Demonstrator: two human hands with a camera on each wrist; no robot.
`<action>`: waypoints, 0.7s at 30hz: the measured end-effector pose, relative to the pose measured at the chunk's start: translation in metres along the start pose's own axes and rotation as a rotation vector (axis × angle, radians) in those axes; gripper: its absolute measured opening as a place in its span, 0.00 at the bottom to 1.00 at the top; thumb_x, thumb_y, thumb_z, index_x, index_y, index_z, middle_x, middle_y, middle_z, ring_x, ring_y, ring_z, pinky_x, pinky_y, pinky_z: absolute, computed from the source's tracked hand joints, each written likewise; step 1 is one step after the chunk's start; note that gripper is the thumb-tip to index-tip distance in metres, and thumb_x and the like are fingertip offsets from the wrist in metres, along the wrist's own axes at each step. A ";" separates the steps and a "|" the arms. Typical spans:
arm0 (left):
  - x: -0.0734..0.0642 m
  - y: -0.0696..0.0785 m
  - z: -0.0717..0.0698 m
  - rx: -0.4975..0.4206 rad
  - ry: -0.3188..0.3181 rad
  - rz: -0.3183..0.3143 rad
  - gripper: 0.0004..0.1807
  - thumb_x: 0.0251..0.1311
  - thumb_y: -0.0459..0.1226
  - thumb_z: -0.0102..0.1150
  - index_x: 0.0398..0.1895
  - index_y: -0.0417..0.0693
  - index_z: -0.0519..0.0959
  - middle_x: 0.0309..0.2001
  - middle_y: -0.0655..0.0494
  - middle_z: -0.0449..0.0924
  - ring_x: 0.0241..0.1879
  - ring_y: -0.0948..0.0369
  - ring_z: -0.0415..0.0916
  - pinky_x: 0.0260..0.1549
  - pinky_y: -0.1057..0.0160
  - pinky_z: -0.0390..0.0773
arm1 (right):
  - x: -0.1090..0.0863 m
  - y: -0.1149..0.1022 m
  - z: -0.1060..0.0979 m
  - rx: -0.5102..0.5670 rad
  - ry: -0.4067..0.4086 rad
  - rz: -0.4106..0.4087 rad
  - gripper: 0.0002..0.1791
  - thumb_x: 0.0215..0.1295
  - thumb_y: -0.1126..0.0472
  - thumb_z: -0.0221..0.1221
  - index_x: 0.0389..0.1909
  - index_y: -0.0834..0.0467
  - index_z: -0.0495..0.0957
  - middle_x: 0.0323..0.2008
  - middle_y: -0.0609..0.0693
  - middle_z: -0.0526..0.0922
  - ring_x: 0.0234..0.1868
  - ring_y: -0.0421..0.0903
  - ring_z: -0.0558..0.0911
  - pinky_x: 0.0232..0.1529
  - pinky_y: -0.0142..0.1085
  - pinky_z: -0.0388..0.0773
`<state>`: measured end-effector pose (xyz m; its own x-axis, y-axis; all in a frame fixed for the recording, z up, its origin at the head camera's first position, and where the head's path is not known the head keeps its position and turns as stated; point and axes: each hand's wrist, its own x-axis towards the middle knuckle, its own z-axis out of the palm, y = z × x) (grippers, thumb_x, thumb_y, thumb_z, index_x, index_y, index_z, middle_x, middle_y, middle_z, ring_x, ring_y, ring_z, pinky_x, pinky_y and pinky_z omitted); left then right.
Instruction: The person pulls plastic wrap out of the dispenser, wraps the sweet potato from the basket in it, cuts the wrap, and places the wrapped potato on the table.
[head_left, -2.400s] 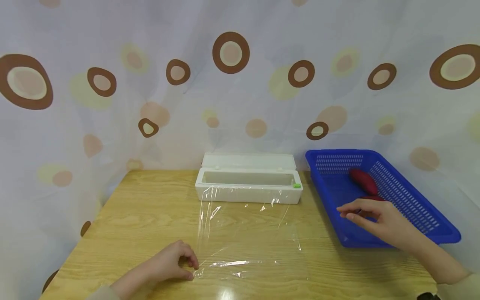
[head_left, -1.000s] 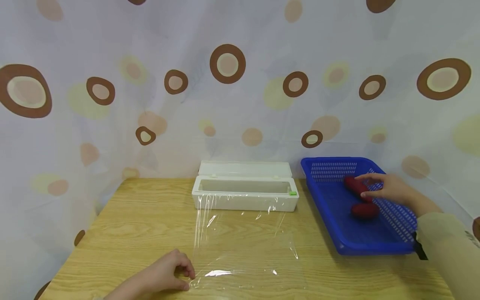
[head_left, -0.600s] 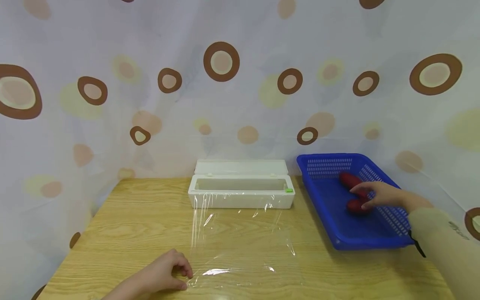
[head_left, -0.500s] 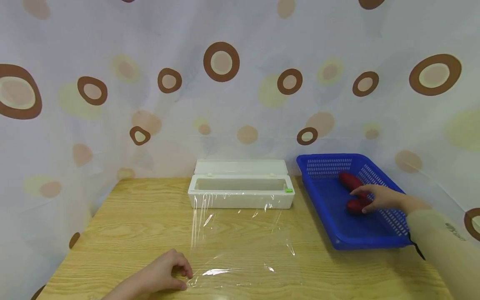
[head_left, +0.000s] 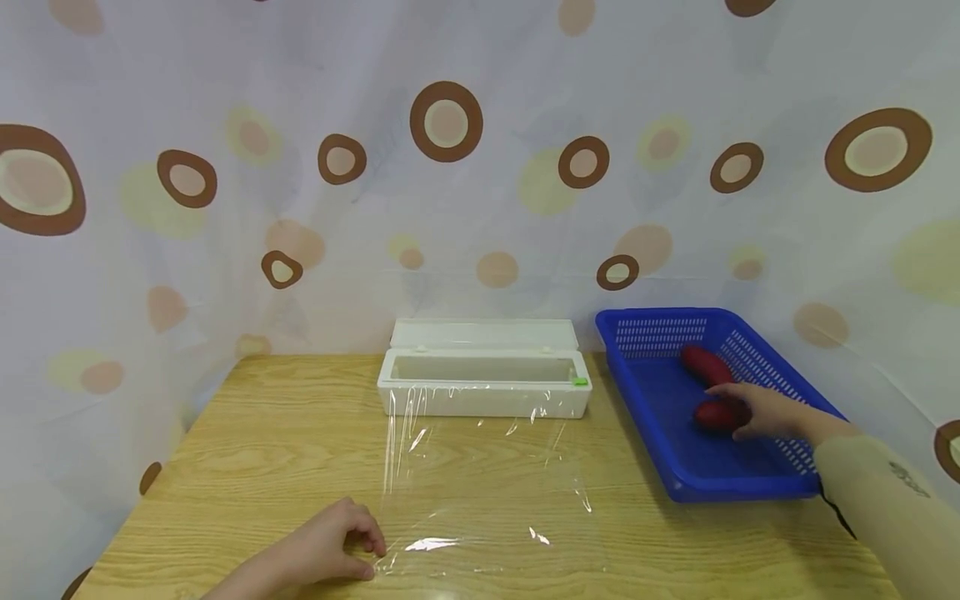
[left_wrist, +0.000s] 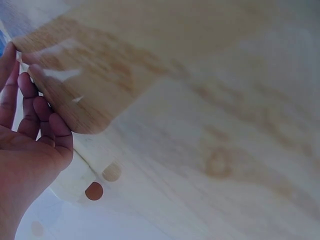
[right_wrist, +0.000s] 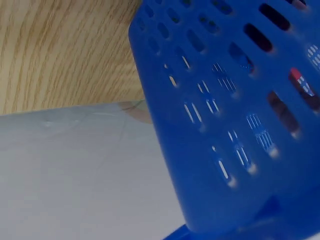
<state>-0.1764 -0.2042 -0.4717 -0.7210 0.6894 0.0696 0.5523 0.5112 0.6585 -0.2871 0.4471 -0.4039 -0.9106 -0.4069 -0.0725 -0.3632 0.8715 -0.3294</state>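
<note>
In the head view a clear sheet of cling film (head_left: 487, 500) runs from a white cling film box (head_left: 483, 398) with its lid up. My left hand (head_left: 322, 546) rests on the table at the film's near left corner, thumb and fingers curled at that corner; the left wrist view shows the film edge along the fingers. My right hand (head_left: 772, 412) reaches into a blue basket (head_left: 671, 475), its thumb and fingers around the nearer red sweet potato (head_left: 716, 415). Another sweet potato (head_left: 707, 365) lies just behind. The right wrist view shows mostly the basket wall (right_wrist: 200, 125), hiding the hand.
The wooden table (head_left: 285, 433) carries everything. A small green slider (head_left: 580, 382) sits at the box's right front edge. A curtain (head_left: 495, 167) with brown rings hangs behind the table.
My right hand has gone from above the basket's near side to the farther sweet potato, then back to the nearer one, now between its fingers. The left hand stays at the film corner.
</note>
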 end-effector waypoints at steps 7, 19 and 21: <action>0.000 0.001 -0.001 -0.018 -0.009 -0.017 0.09 0.46 0.46 0.71 0.30 0.60 0.81 0.29 0.73 0.74 0.34 0.72 0.64 0.34 0.70 0.68 | -0.001 -0.005 0.007 0.031 0.010 -0.014 0.35 0.43 0.64 0.71 0.56 0.66 0.70 0.48 0.66 0.77 0.48 0.64 0.76 0.46 0.55 0.75; 0.001 0.004 -0.002 -0.022 -0.008 0.000 0.09 0.47 0.46 0.70 0.30 0.59 0.81 0.29 0.72 0.74 0.34 0.71 0.64 0.34 0.70 0.67 | -0.005 -0.010 0.022 0.008 0.074 -0.040 0.33 0.42 0.55 0.74 0.49 0.60 0.71 0.41 0.59 0.80 0.41 0.55 0.79 0.37 0.43 0.76; 0.001 0.004 -0.002 -0.023 -0.012 -0.012 0.09 0.47 0.46 0.70 0.30 0.59 0.81 0.29 0.72 0.74 0.34 0.72 0.64 0.34 0.70 0.67 | -0.005 -0.011 0.022 0.012 0.079 -0.034 0.34 0.41 0.55 0.74 0.49 0.59 0.70 0.41 0.59 0.80 0.41 0.54 0.79 0.37 0.43 0.76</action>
<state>-0.1757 -0.2029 -0.4676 -0.7224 0.6894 0.0532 0.5340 0.5074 0.6763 -0.2739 0.4339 -0.4205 -0.9109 -0.4125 0.0132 -0.3918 0.8541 -0.3420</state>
